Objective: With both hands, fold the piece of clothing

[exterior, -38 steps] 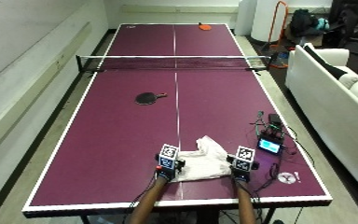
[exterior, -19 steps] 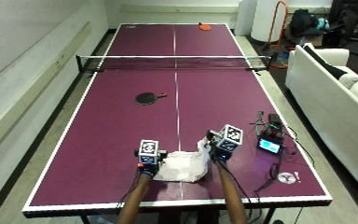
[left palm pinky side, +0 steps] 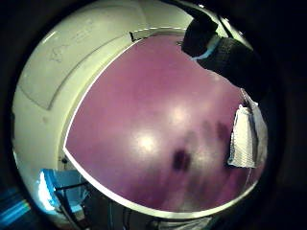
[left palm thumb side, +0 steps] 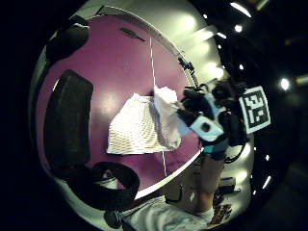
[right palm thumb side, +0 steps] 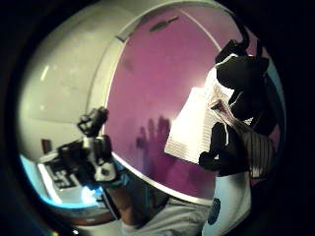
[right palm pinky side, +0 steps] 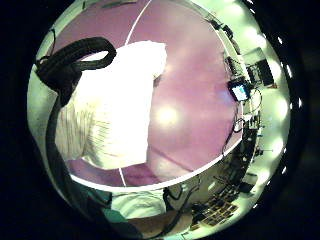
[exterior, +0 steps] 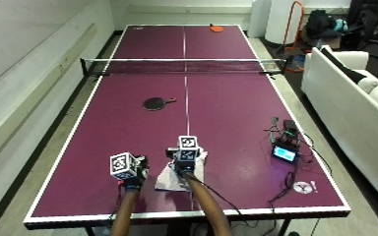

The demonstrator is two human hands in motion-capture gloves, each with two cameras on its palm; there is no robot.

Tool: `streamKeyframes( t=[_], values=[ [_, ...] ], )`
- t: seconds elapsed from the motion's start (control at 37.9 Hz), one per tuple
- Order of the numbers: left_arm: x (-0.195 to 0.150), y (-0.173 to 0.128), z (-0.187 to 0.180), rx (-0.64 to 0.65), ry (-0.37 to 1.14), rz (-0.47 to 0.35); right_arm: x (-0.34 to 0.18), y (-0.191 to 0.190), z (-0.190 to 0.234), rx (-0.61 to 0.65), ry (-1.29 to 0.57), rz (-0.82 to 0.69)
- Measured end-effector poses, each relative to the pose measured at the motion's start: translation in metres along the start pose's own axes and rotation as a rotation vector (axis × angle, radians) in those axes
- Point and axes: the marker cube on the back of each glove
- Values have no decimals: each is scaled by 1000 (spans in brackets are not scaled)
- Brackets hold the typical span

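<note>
A small white ribbed cloth garment (exterior: 176,178) lay partly folded near the purple table-tennis table's (exterior: 228,113) near edge. One flap was pinched in the right hand (exterior: 187,161) over the garment; the left hand (exterior: 135,178) was held just beside it with nothing gripped, its finger spread unclear, and more folding seemingly remained.

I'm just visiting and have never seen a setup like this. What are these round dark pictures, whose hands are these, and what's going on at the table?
No machine here: a person in black gloves is folding a white garment on a purple ping-pong table. The wide picture comes from a camera above and behind the person's head. The four round ones come from tiny cameras on the palms, two per hand. The right hand grips a lifted part of the garment, seen clearly in its thumb-side picture. The left hand is off to the side above bare table, fingers straight, holding nothing. Also on the table: a dark paddle, an orange paddle, the net and a small device with a screen.
</note>
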Motion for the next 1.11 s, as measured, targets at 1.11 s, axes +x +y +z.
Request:
streamKeyframes(
  t=[1.11],
  values=[
    [106,26,-56,-13,-168,249,172,61,-28,-77,262,171]
  ],
)
